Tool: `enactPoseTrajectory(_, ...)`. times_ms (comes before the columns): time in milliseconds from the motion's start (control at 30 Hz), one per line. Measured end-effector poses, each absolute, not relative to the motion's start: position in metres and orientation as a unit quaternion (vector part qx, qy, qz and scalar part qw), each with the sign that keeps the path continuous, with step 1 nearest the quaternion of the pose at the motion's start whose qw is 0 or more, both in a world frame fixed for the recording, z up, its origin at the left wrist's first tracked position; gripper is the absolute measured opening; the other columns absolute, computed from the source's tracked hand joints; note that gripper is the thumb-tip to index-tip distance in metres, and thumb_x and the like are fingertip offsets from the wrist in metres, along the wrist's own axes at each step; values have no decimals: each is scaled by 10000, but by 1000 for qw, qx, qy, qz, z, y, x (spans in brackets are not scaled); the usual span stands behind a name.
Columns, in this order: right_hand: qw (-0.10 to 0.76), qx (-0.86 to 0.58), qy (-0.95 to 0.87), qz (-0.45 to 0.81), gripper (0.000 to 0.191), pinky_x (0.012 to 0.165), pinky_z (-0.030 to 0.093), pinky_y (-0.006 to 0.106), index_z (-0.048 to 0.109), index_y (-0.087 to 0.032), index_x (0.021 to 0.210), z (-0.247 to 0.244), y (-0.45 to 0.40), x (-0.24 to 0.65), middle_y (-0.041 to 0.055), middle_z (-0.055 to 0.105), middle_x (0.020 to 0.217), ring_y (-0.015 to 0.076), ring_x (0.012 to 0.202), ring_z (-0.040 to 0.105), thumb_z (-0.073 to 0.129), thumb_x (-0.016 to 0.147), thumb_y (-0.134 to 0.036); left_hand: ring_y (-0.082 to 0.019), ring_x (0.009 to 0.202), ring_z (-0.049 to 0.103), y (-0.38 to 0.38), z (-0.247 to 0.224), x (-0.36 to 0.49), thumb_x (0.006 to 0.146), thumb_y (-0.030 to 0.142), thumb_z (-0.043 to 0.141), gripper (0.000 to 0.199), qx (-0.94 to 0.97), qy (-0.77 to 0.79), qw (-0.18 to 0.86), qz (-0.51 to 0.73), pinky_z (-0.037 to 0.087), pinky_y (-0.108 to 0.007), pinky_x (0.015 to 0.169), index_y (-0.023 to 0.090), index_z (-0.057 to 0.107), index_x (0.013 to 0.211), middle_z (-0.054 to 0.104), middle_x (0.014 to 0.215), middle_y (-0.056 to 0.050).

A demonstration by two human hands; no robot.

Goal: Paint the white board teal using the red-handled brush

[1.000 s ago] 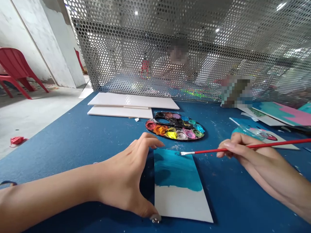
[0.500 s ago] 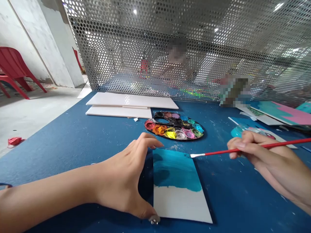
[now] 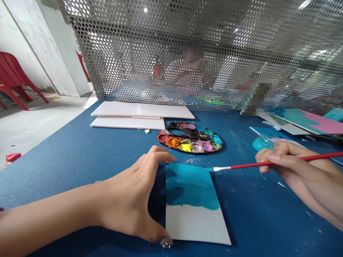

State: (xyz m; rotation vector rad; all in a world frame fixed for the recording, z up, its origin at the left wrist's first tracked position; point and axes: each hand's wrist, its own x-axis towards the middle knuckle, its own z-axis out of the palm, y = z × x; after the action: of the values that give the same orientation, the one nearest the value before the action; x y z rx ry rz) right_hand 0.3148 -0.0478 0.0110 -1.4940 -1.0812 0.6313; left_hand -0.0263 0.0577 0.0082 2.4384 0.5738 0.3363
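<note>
A white board (image 3: 197,223) lies on the blue table, its far part covered with teal paint. My left hand (image 3: 136,194) spans the board's left side, fingertips at the far left corner and thumb at the near left corner, gripping it by these edges. In my right hand (image 3: 292,164) is a red paintbrush (image 3: 249,165), pinched between thumb and fingers. The brush's teal-stained bristles touch the board's far right corner. Just beyond the board sits an oval palette (image 3: 191,137) with several wells of coloured paint.
White boards (image 3: 142,110) are stacked at the back left. Behind my right hand stands a small container of teal paint (image 3: 262,142). Painted boards (image 3: 311,121) lie at the back right. A perforated metal panel (image 3: 150,53) borders the table; a person shows behind it.
My right hand has moved slightly right with the brush, whose tip has gone from the painted surface near the far right corner to its very edge. The whole view has shifted a little.
</note>
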Motion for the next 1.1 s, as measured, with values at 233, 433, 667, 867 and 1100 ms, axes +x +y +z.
enactPoseTrajectory(233, 572, -631, -449, 269, 381, 644, 472, 310, 592, -264, 528, 12, -48, 310, 22, 589, 652, 228, 755, 567, 863, 721, -451, -412, 1233, 563, 56, 8, -28, 522, 420, 972, 1070, 917, 215, 305, 139, 559, -556, 972, 273, 274, 1320, 434, 1367, -145)
enactPoseTrajectory(433, 561, -634, -450, 286, 376, 647, 465, 285, 597, -260, 527, 11, -46, 310, 17, 588, 640, 212, 757, 566, 850, 746, -431, -415, 1239, 543, 56, 8, -28, 540, 429, 968, 1055, 914, 224, 311, 130, 541, -571, 984, 257, 282, 1323, 425, 1374, -152)
enactPoseTrajectory(667, 552, -626, -457, 307, 362, 687, 488, 311, 627, -260, 540, 9, -48, 313, 19, 587, 663, 222, 767, 583, 857, 755, -438, -407, 1193, 570, 56, 11, -25, 513, 406, 959, 1041, 908, 248, 317, 116, 556, -565, 954, 258, 295, 1301, 446, 1341, -140)
enactPoseTrajectory(867, 576, -625, -435, 297, 369, 648, 489, 317, 594, -264, 539, 8, -50, 316, 23, 586, 669, 234, 755, 574, 857, 745, -421, -418, 1242, 555, 56, 10, -26, 520, 408, 953, 1053, 915, 229, 308, 127, 549, -580, 987, 269, 276, 1315, 433, 1372, -153)
enactPoseTrajectory(1100, 574, -616, -443, 309, 387, 632, 482, 292, 560, -262, 539, 8, -52, 313, 16, 560, 643, 218, 739, 545, 833, 778, -398, -421, 1231, 556, 57, 8, -27, 511, 401, 984, 1080, 920, 217, 299, 129, 551, -612, 972, 280, 250, 1294, 421, 1360, -147)
